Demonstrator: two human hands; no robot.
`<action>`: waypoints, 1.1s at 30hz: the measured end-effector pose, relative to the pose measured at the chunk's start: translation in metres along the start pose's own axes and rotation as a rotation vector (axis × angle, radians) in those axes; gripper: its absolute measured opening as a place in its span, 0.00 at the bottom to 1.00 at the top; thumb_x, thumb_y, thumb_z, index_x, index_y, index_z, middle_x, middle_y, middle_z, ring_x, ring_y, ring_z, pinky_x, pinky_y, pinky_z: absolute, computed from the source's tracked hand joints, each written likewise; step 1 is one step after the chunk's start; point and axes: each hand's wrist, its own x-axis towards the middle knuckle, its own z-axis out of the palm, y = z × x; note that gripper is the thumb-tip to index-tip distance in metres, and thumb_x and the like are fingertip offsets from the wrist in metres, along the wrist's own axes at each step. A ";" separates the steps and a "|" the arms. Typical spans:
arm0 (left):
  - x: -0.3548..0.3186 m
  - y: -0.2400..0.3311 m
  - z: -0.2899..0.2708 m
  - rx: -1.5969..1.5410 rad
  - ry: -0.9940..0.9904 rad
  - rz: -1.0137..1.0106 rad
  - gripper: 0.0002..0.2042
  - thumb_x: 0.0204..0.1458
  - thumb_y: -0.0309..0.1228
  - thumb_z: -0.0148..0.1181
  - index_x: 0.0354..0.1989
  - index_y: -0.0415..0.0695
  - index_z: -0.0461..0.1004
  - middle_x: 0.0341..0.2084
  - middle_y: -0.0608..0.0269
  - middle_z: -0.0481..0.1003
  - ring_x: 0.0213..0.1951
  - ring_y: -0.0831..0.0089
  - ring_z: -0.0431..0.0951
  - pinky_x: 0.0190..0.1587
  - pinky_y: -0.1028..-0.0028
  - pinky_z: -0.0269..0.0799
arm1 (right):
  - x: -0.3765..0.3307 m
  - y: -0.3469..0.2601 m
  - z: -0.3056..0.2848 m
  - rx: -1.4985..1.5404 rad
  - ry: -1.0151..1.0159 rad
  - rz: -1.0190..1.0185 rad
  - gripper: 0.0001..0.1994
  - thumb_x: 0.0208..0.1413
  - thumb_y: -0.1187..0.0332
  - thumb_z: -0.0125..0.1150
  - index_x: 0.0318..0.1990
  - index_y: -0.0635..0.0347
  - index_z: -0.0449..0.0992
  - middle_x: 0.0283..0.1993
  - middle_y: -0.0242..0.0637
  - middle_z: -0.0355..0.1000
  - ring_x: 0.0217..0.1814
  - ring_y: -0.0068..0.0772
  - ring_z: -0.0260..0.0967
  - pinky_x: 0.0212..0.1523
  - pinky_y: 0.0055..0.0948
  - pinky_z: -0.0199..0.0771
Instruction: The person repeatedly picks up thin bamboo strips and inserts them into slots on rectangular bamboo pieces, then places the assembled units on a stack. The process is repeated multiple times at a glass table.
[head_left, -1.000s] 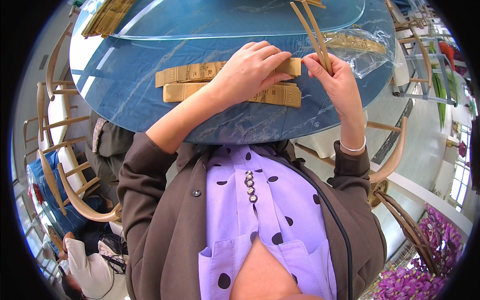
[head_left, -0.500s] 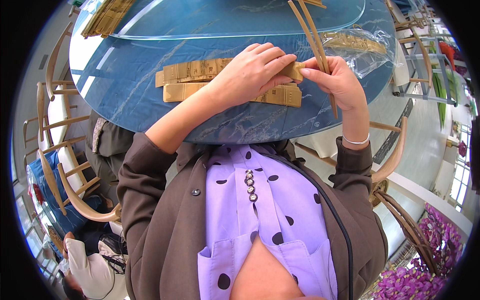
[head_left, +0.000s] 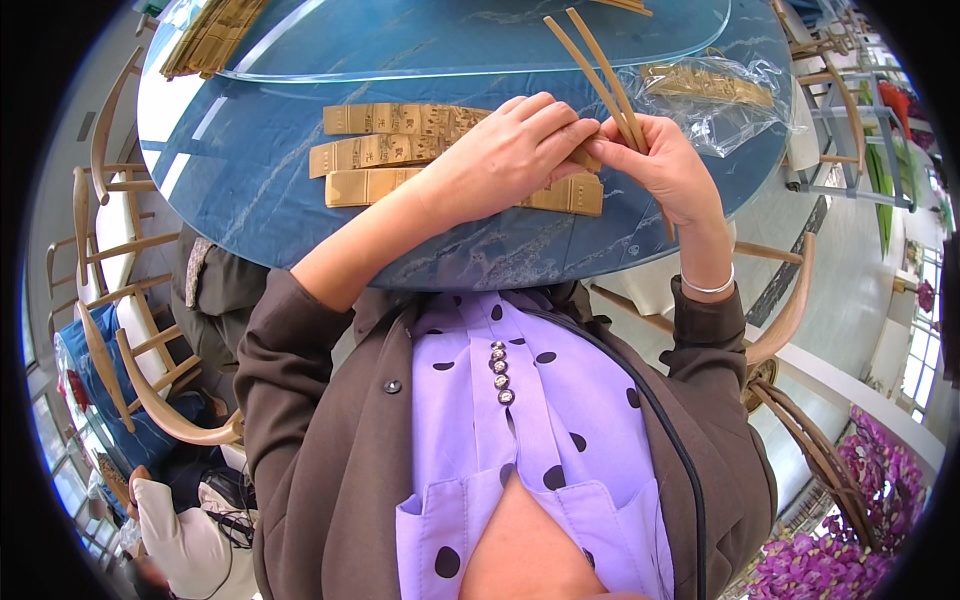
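Observation:
My left hand (head_left: 515,150) is closed, its thumb and fingers pinching the end of a tan paper chopstick sleeve (head_left: 584,158). My right hand (head_left: 668,165) grips a pair of wooden chopsticks (head_left: 603,82) slanting up and to the left, their other ends coming out below the palm. Its thumb and fingertips meet the sleeve end beside my left fingers. Under my left hand and wrist lie printed tan sleeves: a far one (head_left: 365,119), a middle one (head_left: 370,153) and a near one (head_left: 365,187). My left hand hides whether the far one continues into my grip.
A blue marble-patterned round table (head_left: 270,175) carries a glass turntable (head_left: 440,62). Stacked tan sleeves (head_left: 215,38) lie at far left; more loose chopsticks (head_left: 630,6) lie at the far edge. A clear plastic bag (head_left: 715,95) with sleeves rests at right. Wooden chairs (head_left: 180,400) stand around.
The far sleeve has shifted away from the middle one, opening a gap. The chopsticks have moved left and lower with my right hand; my hands are closer together.

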 end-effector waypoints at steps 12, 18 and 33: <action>-0.005 -0.010 -0.002 -0.143 -0.010 -0.168 0.21 0.51 0.38 0.70 0.51 0.44 0.76 0.43 0.57 0.75 0.43 0.57 0.79 0.46 0.64 0.77 | 0.007 0.000 -0.011 -0.264 -0.035 0.056 0.13 0.61 0.60 0.69 0.36 0.62 0.79 0.29 0.26 0.72 0.32 0.16 0.63 0.35 0.20 0.61; -0.004 -0.014 0.000 -0.332 0.049 -0.294 0.18 0.54 0.36 0.71 0.49 0.40 0.79 0.43 0.57 0.77 0.41 0.60 0.80 0.44 0.67 0.77 | 0.012 0.021 -0.014 -0.131 0.032 -0.038 0.15 0.62 0.57 0.67 0.35 0.61 0.79 0.27 0.24 0.70 0.29 0.15 0.60 0.31 0.20 0.57; -0.002 -0.012 -0.003 -0.203 0.172 -0.305 0.18 0.51 0.36 0.71 0.48 0.43 0.80 0.37 0.58 0.77 0.41 0.58 0.77 0.46 0.64 0.75 | 0.005 0.013 -0.012 -0.429 0.223 0.024 0.16 0.62 0.56 0.67 0.37 0.62 0.81 0.29 0.24 0.71 0.27 0.12 0.60 0.28 0.19 0.57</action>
